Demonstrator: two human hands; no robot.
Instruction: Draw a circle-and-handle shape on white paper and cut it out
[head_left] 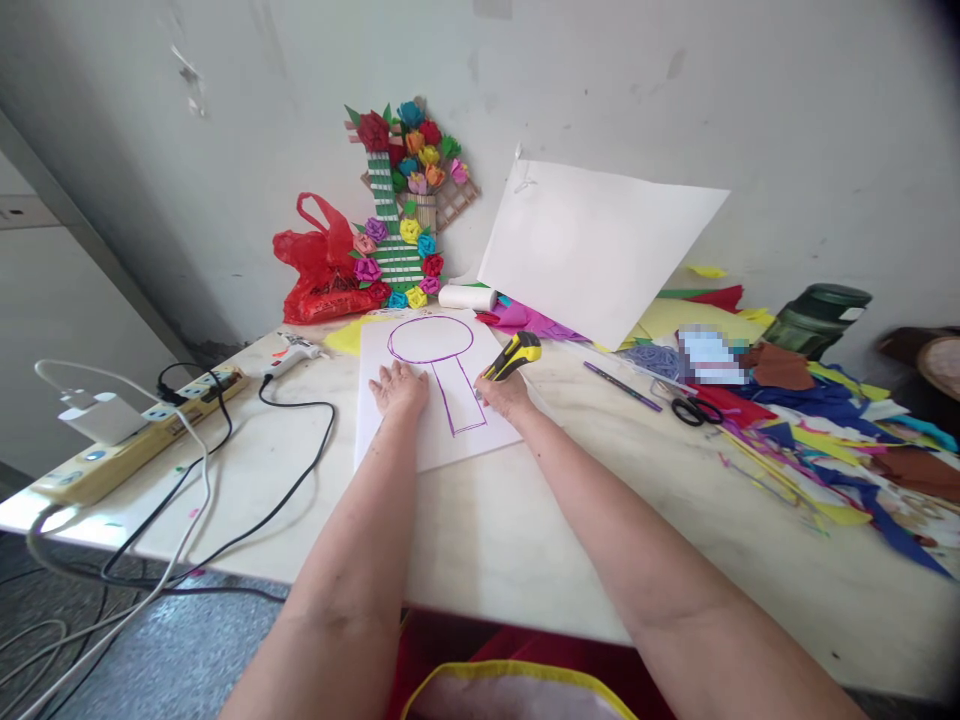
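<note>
A white board (390, 440) lies on the table, bearing a purple outline of an oval above a narrow upright strip. My left hand (400, 388) rests flat on it, fingers spread, just left of the strip. In my right hand (507, 392) is a yellow and black utility knife (517, 352), its handle slanting up to the right. The knife's tip is down at the right line of the strip, but the fingers partly hide the blade. A purple marker (622, 387) lies to the right, with black-handled scissors (696, 410) beyond it.
At left are a power strip (112, 460), a glue gun (291, 355) and loose cords. A red plastic bag (319, 265) and a paper-flower decoration (397, 225) stand behind. A large white sheet (592, 240) leans on the wall; coloured scraps (825, 440) cover the right side.
</note>
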